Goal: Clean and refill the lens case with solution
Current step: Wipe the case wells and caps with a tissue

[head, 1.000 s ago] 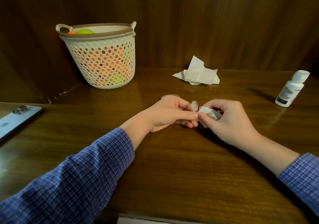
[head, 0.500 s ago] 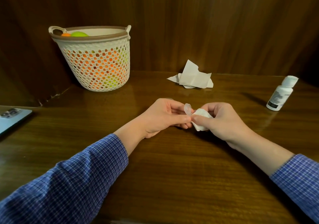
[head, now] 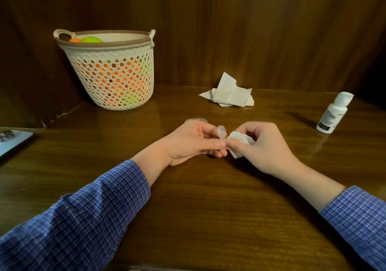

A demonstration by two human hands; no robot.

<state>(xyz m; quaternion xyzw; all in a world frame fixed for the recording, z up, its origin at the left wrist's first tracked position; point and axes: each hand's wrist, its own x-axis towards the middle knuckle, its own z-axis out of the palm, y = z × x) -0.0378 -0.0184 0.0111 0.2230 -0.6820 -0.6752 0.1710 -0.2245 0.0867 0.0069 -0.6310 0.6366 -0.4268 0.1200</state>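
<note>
My left hand pinches a small clear lens case just above the middle of the wooden table; one round cup of the case sticks up above my fingers. My right hand is closed on a wad of white tissue and presses it against the lower part of the case. A white solution bottle with a white cap stands at the far right. A small round lid-like piece lies on the table just behind my left hand, mostly hidden.
A cream mesh basket filled with orange and green balls stands at the back left. A crumpled white tissue lies by the back wall. A light-blue phone rests at the left edge. Dark wood panels close off the back.
The tissue wad has shifted a little against the case as my right hand rubs it. The view has dropped and drifted slightly; the basket and bottle stay in place on the table.
</note>
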